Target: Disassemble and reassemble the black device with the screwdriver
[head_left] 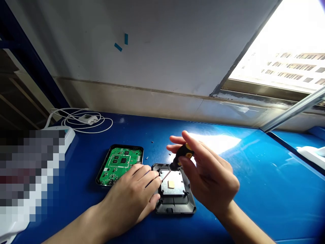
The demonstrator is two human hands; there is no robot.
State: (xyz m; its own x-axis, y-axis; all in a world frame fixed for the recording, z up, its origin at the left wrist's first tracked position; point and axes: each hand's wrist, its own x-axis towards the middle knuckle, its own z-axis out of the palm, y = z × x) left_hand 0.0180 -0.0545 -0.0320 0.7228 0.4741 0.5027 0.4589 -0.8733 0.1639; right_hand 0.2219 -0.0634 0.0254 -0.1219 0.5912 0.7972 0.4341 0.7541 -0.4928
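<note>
My right hand (212, 173) is closed around a black and yellow screwdriver (183, 155), held at a slant. Its thin shaft points down and left to the upper left corner of a metal plate (175, 177). That plate, with a small tan pad (171, 184) on it, sits inside a black plastic cover (177, 206) lying flat. My left hand (137, 189) grips the cover's left edge, thumb toward the front; its fingertips are near the screwdriver's tip. Left of the cover lies a green circuit board (115, 166) in a black housing (100, 178), partly hidden by my left hand.
Several small screws (152, 142) lie scattered behind the cover on the blue table (254, 183). A white cable (106, 127) with a plug adapter (88, 119) is coiled at the back left. A white object (68, 135), partly pixelated, stands at the left edge. The wall closes off the back.
</note>
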